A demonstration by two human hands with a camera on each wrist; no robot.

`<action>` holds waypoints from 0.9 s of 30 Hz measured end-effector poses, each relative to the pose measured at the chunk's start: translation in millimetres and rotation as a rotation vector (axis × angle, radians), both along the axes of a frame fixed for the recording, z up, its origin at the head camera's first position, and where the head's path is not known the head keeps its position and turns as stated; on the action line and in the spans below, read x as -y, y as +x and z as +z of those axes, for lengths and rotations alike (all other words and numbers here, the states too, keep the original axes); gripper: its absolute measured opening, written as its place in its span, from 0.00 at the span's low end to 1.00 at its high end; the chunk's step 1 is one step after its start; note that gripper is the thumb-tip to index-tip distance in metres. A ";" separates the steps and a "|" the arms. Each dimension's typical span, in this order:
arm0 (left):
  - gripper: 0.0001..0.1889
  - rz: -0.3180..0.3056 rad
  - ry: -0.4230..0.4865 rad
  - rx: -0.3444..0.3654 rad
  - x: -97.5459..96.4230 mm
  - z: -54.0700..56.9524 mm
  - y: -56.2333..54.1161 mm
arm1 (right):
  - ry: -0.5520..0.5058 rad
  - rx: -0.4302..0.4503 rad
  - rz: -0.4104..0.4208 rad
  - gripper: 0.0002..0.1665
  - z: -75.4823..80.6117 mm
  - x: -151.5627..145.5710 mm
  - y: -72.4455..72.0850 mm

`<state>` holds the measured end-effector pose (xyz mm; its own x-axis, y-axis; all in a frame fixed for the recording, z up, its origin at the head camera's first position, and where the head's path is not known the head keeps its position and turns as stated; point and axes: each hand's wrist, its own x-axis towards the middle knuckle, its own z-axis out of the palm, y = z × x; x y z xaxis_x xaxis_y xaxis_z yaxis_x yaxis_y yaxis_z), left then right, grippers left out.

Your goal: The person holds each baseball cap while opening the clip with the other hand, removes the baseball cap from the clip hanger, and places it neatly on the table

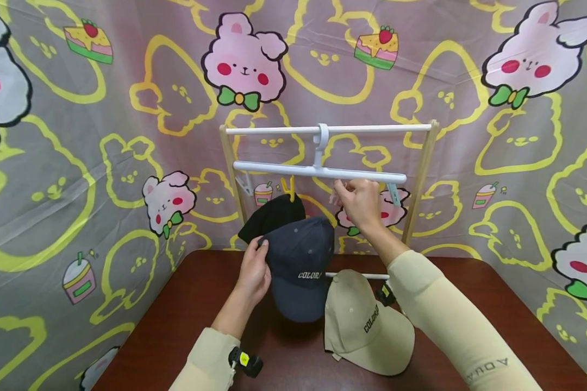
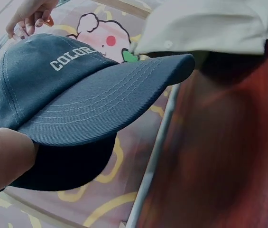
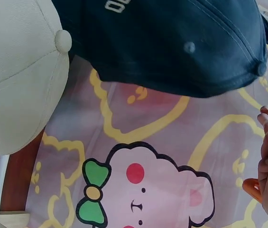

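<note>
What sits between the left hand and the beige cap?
The navy cap, which the left hand grips at one side; the head view shows this.

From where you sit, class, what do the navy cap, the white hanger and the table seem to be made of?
Navy cap: matte woven fabric, perhaps cotton; the left wrist view shows fine ribbing and stitched rows on its brim.
White hanger: probably smooth plastic; its colour is even, with no grain.
Table: reddish-brown, fairly glossy; wood or wood-look laminate, I cannot tell which.
</note>
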<state>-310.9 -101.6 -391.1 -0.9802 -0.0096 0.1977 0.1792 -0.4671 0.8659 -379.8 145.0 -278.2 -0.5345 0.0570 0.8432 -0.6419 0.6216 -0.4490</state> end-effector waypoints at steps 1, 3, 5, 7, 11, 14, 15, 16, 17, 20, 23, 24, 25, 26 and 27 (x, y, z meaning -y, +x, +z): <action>0.11 -0.001 -0.007 0.005 1.7 -1.0 1.3 | -0.006 0.008 -0.011 0.22 -0.2 0.0 -0.2; 0.11 -0.003 -0.019 0.017 5.2 -3.1 4.0 | -0.017 0.021 -0.032 0.22 -0.4 -0.2 0.4; 0.11 -0.009 -0.032 0.025 8.9 -5.9 6.6 | -0.020 0.028 -0.061 0.22 -0.8 -0.9 1.1; 0.11 -0.018 -0.041 0.030 12.5 -9.2 8.6 | -0.018 0.028 -0.097 0.23 -1.4 -1.9 2.0; 0.11 -0.045 -0.060 0.047 19.3 -15.9 12.5 | -0.018 0.022 -0.152 0.25 -2.4 -4.9 3.0; 0.11 -0.047 -0.069 0.060 22.8 -20.3 14.9 | -0.034 0.017 -0.176 0.26 -2.8 -7.8 2.9; 0.11 -0.042 -0.072 0.065 23.7 -21.5 15.7 | -0.039 0.017 -0.178 0.25 -2.6 -8.7 3.2; 0.11 -0.035 -0.081 0.062 24.6 -22.7 16.6 | -0.046 0.017 -0.177 0.25 -2.5 -9.6 3.2; 0.12 -0.030 -0.088 0.062 25.6 -23.9 17.2 | -0.050 0.017 -0.178 0.25 -2.4 -10.5 2.7; 0.12 -0.020 -0.099 0.077 29.1 -26.7 19.7 | -0.063 0.018 -0.166 0.25 -3.0 -13.4 2.0; 0.13 -0.024 -0.112 0.088 34.4 -29.9 21.7 | -0.067 0.016 -0.158 0.24 -3.1 -15.7 2.0; 0.14 -0.026 -0.108 0.097 36.5 -30.9 22.4 | -0.068 0.014 -0.156 0.23 -3.0 -16.4 2.1; 0.14 -0.027 -0.108 0.103 38.8 -32.2 22.8 | -0.066 0.011 -0.157 0.23 -2.9 -17.0 2.2; 0.15 -0.024 -0.105 0.111 41.1 -33.4 23.5 | -0.067 0.008 -0.156 0.22 -2.9 -17.7 1.9; 0.15 -0.020 -0.107 0.120 43.7 -34.6 24.2 | -0.067 0.006 -0.155 0.22 -3.0 -18.3 1.8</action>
<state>-286.7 -145.2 -425.7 -0.9967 0.0247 0.0780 0.0631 -0.3736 0.9255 -378.0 163.3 -281.2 -0.5197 0.1948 0.8319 -0.5384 0.6814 -0.4958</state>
